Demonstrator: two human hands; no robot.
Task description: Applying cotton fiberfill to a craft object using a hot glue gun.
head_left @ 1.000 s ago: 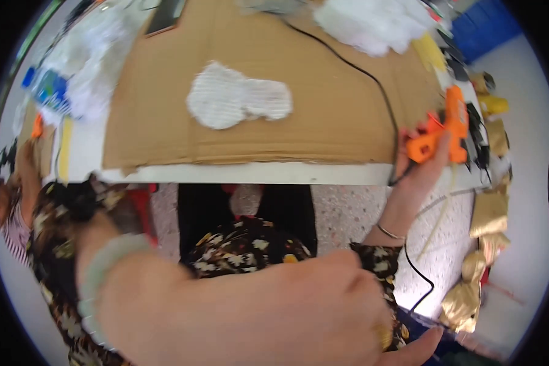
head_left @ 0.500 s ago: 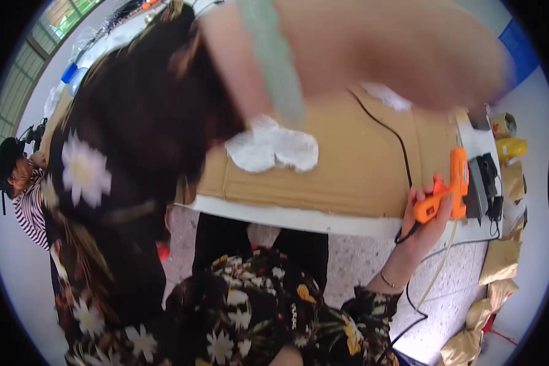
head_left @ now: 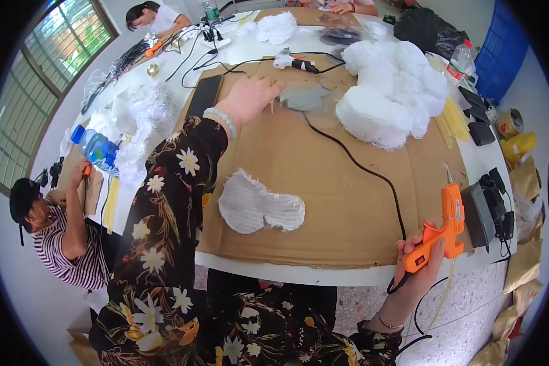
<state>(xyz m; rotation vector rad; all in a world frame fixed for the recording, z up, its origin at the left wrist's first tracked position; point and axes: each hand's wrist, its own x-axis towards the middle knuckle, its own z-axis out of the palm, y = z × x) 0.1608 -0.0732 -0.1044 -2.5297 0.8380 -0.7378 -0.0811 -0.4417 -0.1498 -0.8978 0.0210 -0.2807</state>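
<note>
The right hand (head_left: 418, 259) grips the orange plastic glue gun (head_left: 440, 235) tight – its hot tip could burn – the open left hand (head_left: 250, 100) touches a flat grey felt piece (head_left: 304, 96)

The middle of the cardboard sheet (head_left: 341, 201) lies bare, and a hand could cross it between the white furry cut-out (head_left: 259, 208) and the black cord (head_left: 354, 161) that snakes over it. Farther back, the big white fluffy mass (head_left: 390, 91) blocks the right side, and the grey piece (head_left: 304, 96) lies just beside the left hand (head_left: 250, 100). The right hand (head_left: 421, 268) with the orange glue gun (head_left: 442, 229) fills the near right edge, next to the black box (head_left: 485, 213).
</note>
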